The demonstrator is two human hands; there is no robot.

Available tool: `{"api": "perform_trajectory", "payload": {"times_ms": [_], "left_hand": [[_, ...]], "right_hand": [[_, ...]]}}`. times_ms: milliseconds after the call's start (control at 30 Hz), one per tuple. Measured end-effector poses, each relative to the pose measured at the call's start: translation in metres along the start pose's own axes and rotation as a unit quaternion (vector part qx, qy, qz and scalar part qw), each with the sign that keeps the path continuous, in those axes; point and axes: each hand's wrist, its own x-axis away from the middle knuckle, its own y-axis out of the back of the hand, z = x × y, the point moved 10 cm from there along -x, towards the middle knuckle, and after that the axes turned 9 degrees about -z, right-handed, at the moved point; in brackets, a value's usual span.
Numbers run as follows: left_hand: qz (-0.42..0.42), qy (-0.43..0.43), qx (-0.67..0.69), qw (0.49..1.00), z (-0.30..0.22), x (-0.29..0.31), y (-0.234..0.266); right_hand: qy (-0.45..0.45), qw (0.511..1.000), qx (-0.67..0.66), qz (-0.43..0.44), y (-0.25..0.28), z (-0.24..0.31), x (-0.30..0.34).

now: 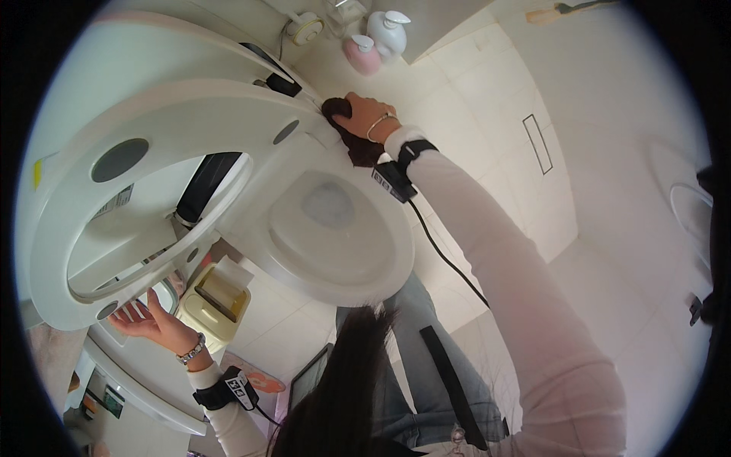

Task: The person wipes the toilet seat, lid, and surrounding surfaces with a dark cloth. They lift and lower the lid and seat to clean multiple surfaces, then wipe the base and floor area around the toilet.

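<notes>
A toilet bowl (pixel 397 244) stands in the middle of the view, with its white seat (pixel 205 122) raised and tilted to the left. Dark grey oval pads dot the seat's underside. My left hand (pixel 160 324) is at the seat's lower edge, palm up with stretched fingers; their tips partly disappear by the rim. At the back right of the bowl, my right hand (pixel 367 118) is closed around a dark brown cloth (pixel 364 154), which hangs down over the bowl's outer side. Both wrists wear bracelets and strapped-on black devices with cables.
A pink pump bottle (pixel 362 57) and a white pump bottle (pixel 390 36) stand at the back. The raised lid (pixel 164 49) is behind the seat. A pale yellow bin (pixel 209 320) sits left of the bowl. Dark hair hangs in front of my jeans.
</notes>
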Motion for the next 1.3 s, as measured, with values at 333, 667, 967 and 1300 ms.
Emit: {"api": "perform_trajectory", "payload": {"times_ms": [333,667,967,1300], "left_hand": [[0.001,-0.011,-0.014,1.000,0.007,-0.001,0.002],[-0.013,-0.024,-0.031,0.999,0.000,0.001,0.000],[0.006,-0.027,-0.038,0.999,0.003,-0.001,0.001],[0.000,-0.031,-0.038,0.999,0.003,-0.001,0.001]], "right_hand": [[0.022,0.999,0.021,-0.043,0.012,0.014,-0.012],[0.051,0.996,0.043,-0.059,0.023,0.029,-0.030],[0.016,0.996,0.035,-0.079,0.012,0.005,0.011],[0.018,0.996,0.060,-0.058,0.009,0.000,0.025]]}}
